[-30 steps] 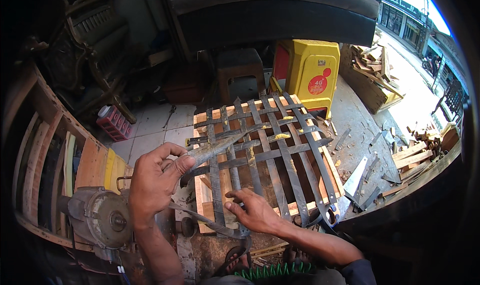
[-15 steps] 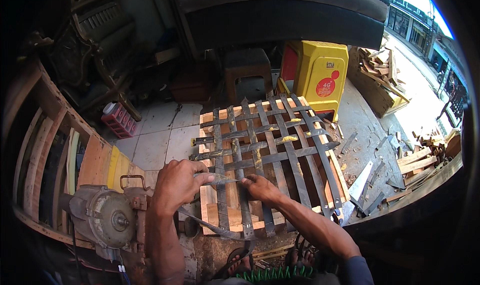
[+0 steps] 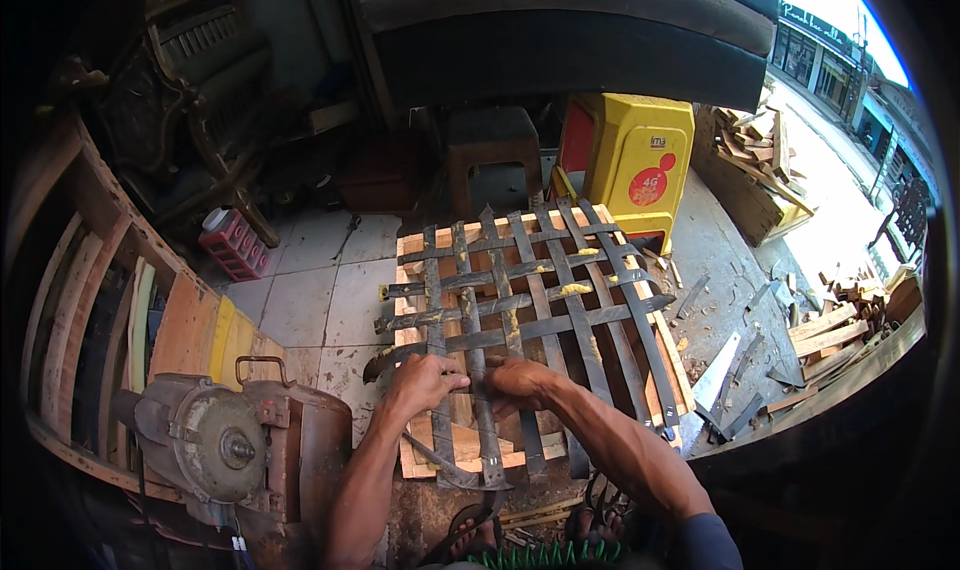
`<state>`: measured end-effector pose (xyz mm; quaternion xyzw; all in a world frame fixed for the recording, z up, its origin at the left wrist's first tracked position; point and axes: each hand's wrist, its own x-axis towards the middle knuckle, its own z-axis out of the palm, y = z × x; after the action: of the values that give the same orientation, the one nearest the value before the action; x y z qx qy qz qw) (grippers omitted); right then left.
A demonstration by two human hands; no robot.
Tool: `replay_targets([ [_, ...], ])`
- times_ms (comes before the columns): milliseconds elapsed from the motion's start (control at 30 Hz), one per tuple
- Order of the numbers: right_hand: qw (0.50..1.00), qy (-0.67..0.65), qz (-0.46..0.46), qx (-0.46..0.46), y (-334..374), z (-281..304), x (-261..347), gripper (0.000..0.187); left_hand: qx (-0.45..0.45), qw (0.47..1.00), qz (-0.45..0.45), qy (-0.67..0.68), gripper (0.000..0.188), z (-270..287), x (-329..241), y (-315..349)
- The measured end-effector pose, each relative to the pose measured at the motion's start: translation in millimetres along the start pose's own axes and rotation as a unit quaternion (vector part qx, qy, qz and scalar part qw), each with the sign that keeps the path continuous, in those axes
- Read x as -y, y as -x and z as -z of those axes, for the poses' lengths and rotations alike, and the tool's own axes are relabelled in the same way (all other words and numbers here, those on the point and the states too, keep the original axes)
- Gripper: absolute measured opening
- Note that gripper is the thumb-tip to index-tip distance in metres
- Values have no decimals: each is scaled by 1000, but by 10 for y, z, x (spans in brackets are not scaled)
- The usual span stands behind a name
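Note:
A wooden frame [image 3: 685, 370] stands in front of me with dark elastic straps [image 3: 545, 325] woven across it in both directions. My left hand [image 3: 425, 382] is closed, its thumb and fingers pinching a loose strap beside a lengthwise strap near the frame's close left part. On the other side of that lengthwise strap, my right hand [image 3: 522, 382] has its fingers curled in at the same spot, and its fingertips are partly hidden. A slack strap length [image 3: 432, 454] trails below my left hand toward the frame's near edge.
At the left stand a grey motor [image 3: 215, 445] and a wooden frame structure [image 3: 75, 320]. Behind the work are a yellow plastic stool [image 3: 650, 170] and a red jug [image 3: 235, 242]. A hand saw [image 3: 718, 370] and scrap wood [image 3: 825, 325] lie to the right.
My left hand has moved right and slightly down, closer to the lengthwise strap. The strap end held out between my hands no longer shows there. My right hand has turned and curled inward.

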<state>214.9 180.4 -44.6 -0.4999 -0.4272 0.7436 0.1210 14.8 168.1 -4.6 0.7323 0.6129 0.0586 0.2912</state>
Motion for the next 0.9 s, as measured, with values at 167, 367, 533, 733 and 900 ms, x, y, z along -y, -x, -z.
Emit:
replay_targets([
  [167,995,90,-29,20,-231,-73,42,62,8,997,-20,71,29,-26,74,-46],
  [367,811,576,90,-43,-23,-119,234,49,-12,999,-43,30,38,20,303,-1],
  [533,882,465,43,-61,404,89,459,34,123,977,-6,175,61,168,390,139],
  [733,838,463,112,-266,852,444,531,42,174,913,32,368,56,22,460,264],
  [900,781,413,94,-460,1576,1082,619,34,176,934,32,310,59,-93,345,438],
])
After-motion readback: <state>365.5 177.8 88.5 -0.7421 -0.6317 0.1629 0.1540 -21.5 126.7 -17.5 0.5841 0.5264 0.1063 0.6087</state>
